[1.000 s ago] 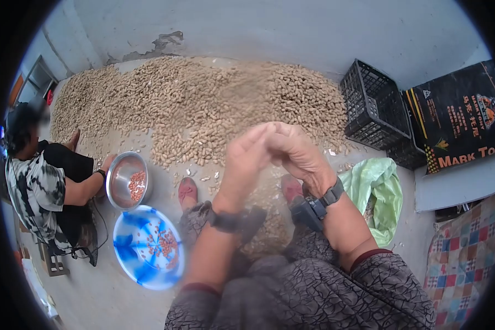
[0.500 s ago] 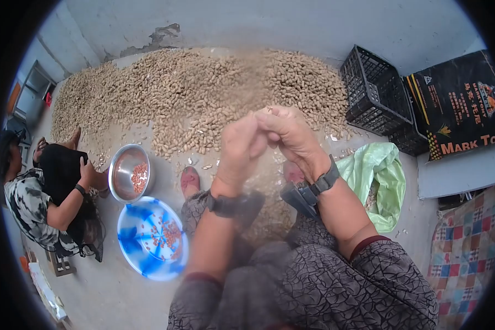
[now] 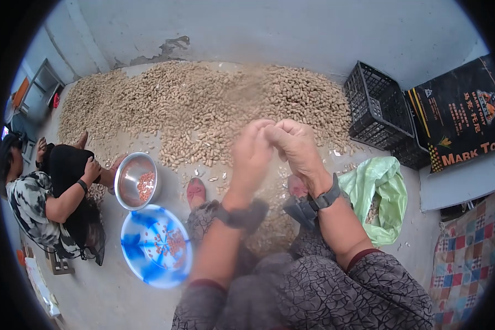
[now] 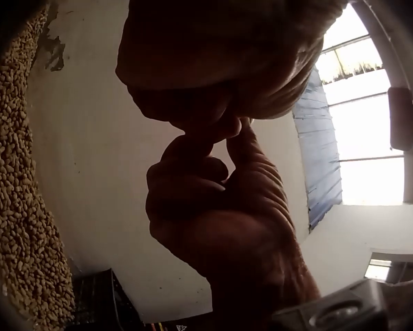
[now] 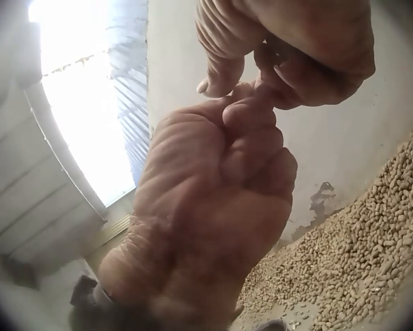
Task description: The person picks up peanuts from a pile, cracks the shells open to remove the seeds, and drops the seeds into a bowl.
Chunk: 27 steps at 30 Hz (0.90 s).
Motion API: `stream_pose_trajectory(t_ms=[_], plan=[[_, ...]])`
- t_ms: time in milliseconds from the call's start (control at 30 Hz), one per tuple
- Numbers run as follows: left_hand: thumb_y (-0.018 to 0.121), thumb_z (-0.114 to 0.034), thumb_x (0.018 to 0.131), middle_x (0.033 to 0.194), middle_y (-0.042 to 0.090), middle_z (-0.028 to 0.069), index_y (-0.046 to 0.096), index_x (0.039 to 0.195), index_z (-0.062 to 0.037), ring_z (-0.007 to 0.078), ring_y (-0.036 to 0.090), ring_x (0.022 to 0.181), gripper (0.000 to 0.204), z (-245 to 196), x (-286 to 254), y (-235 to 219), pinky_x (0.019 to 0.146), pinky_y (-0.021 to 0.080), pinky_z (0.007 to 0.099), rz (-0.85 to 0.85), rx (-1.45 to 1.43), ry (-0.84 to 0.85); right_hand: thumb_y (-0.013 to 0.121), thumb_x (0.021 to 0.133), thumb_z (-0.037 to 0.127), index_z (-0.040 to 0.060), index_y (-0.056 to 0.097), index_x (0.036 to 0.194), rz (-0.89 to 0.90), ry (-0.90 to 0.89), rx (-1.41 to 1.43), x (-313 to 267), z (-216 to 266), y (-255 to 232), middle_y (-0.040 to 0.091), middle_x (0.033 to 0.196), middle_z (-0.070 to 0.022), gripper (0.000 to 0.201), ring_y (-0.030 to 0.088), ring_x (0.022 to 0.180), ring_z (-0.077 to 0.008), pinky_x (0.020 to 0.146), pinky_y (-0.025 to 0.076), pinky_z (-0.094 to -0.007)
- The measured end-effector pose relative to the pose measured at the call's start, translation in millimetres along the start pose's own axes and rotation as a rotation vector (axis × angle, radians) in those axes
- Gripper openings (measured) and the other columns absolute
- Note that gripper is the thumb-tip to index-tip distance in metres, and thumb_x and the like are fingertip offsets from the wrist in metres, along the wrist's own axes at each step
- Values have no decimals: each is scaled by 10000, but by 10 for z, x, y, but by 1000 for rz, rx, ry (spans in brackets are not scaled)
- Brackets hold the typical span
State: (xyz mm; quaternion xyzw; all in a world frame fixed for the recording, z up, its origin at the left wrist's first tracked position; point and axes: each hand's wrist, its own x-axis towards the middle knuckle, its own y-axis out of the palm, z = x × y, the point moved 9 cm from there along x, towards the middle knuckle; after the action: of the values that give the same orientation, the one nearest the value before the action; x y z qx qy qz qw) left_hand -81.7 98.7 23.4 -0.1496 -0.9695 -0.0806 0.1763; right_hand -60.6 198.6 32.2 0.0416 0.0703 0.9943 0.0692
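Both hands meet at the fingertips in front of the body, above the floor. The left hand [image 3: 252, 159], blurred in the head view, has its fingers curled in toward the other hand. My right hand [image 3: 300, 151] pinches with thumb and forefinger at the same spot. In the left wrist view the right hand [image 4: 220, 214] rises from below to the darkened left hand [image 4: 206, 62]. Between the fingertips is a peanut, almost wholly covered by the fingers. A wide heap of unshelled peanuts [image 3: 203, 110] lies beyond the hands.
A blue-and-white basin [image 3: 140, 261] and a steel bowl [image 3: 127, 190], both with reddish kernels, stand at left near a seated person [image 3: 60, 203]. To the right are a green sack [image 3: 388, 181], black crates [image 3: 377, 113] and a black printed bag [image 3: 459, 115].
My hands stay together at the fingertips, and the left one now blurs with motion. The seated person's hand has left the steel bowl and rests at the knee.
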Motion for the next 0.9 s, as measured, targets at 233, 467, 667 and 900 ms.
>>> stream_pose_trajectory(t_ms=[233, 467, 667, 900], plan=[[371, -98, 944, 772, 500, -23, 542, 1000, 3, 12, 375, 592, 206, 55, -54, -52, 499, 308, 169, -163, -73, 24, 636, 837, 199, 4, 623, 767, -19, 34, 143, 37, -184, 50, 585, 636, -24, 208, 467, 509, -36, 429, 323, -171], [378, -121, 947, 709, 491, -35, 543, 1002, 1, 5, 366, 546, 213, 150, -46, -154, 458, 294, 170, -219, -235, -108, 598, 853, 159, -11, 612, 801, -24, 21, 206, 84, -226, 132, 581, 644, -31, 179, 479, 510, -53, 429, 335, -182], [408, -154, 954, 698, 485, -48, 543, 1006, -14, -8, 344, 518, 201, 5, -4, -92, 432, 272, 161, -92, -260, -125, 593, 853, 165, -14, 616, 775, -53, 38, 282, 55, -230, 76, 587, 634, -40, 196, 497, 482, -66, 416, 335, -189], [396, -156, 958, 691, 485, -38, 526, 1017, -19, -6, 341, 497, 198, 137, -72, -72, 418, 265, 154, -184, -433, -152, 583, 851, 135, -37, 618, 799, -78, -44, 166, 13, -160, 115, 587, 592, -60, 183, 537, 498, -88, 432, 386, -195]])
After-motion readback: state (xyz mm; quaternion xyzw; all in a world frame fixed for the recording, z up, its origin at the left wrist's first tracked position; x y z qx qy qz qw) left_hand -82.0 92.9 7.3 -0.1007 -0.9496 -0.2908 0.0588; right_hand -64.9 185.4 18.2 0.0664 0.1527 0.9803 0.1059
